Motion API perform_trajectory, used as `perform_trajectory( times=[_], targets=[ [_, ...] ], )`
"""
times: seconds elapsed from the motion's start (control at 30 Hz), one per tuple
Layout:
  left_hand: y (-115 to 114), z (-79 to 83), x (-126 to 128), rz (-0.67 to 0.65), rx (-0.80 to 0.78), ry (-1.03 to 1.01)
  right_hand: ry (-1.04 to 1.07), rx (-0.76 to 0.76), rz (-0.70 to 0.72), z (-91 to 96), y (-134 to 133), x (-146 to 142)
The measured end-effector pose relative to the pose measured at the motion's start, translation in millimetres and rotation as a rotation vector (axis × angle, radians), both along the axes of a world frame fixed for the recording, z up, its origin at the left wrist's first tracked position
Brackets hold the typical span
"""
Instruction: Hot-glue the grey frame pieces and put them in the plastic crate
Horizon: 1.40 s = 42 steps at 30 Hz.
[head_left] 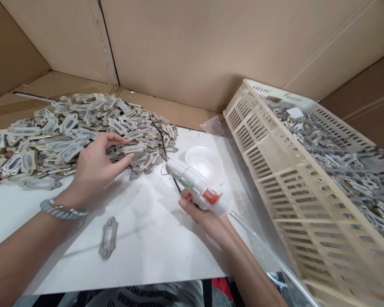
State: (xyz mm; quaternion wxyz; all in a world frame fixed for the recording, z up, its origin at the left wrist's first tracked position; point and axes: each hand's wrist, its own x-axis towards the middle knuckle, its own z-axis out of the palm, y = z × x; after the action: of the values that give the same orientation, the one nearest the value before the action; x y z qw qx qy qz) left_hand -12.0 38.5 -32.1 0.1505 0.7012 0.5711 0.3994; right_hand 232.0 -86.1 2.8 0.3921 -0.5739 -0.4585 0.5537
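My left hand (96, 164) reaches into a big pile of flat ornate frame-shaped pieces (64, 132), thumb and fingers pinched on one piece (132, 148) at the pile's edge. My right hand (200, 215) grips a white hot glue gun (195, 185) with an orange trigger, its nozzle pointing up-left toward that piece. A clear glue stick (262, 245) juts from the gun's back. One loose piece (108, 236) lies flat on the white board (147, 243) near my left forearm.
A small white bowl (205, 162) sits just behind the gun. A cream plastic crate (307, 187) full of similar pieces leans at the right. Cardboard walls (192, 47) close off the back and sides. A crumpled plastic bag (213, 124) lies by the crate.
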Motion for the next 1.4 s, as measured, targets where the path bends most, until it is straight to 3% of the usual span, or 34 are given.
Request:
perform_trajectory(
  times=[0.13, 0.23, 0.27, 0.37, 0.4, 0.47, 0.6, 0.73, 0.97, 1.13, 1.27, 1.4],
  targets=[
    [3, 4.7, -3, -0.008, 0.022, 0.029, -0.005, -0.006, 0.014, -0.1, 0, 0],
    [1, 21.1, -16, -0.073, 0.006, 0.049, -0.012, -0.021, -0.008, 0.4, 0, 1],
    [-2, 28.8, -22, -0.151, -0.035, 0.074, -0.015, -0.026, -0.016, 0.4, -1, 1],
    [-17, 50.2, -32, -0.796, -0.427, 0.278, -0.015, -0.024, -0.021, 0.8, -2, 2],
    [-24, 54.7, -32, -0.938, -0.556, 0.36, -0.015, -0.025, -0.018, 1.3, -2, 2],
    [-37, 57.8, -28, -1.008, -0.692, 0.498, -0.017, -0.032, -0.011, 2.9, -2, 2],
    [-51, 50.3, -19, -1.034, -0.667, 0.607, -0.016, -0.029, -0.006, 6.2, 0, 1],
    [-47, 42.0, -20, -1.042, -0.589, 0.601, -0.014, -0.019, 0.006, 5.8, 0, 1],
    [-36, 31.5, -13, -0.959, -0.699, 0.602, -0.004, -0.025, 0.027, 5.2, -2, 3],
    [-32, 24.5, -6, -0.765, -0.548, 0.569, 0.02, -0.033, 0.004, 7.2, -1, 2],
    [-32, 20.7, -1, -0.771, -0.483, 0.596, 0.003, -0.019, 0.009, 6.6, 0, 1],
    [-31, 21.8, 2, -0.753, -0.251, 0.473, 0.001, -0.017, 0.013, 4.7, 0, 1]
  ],
)
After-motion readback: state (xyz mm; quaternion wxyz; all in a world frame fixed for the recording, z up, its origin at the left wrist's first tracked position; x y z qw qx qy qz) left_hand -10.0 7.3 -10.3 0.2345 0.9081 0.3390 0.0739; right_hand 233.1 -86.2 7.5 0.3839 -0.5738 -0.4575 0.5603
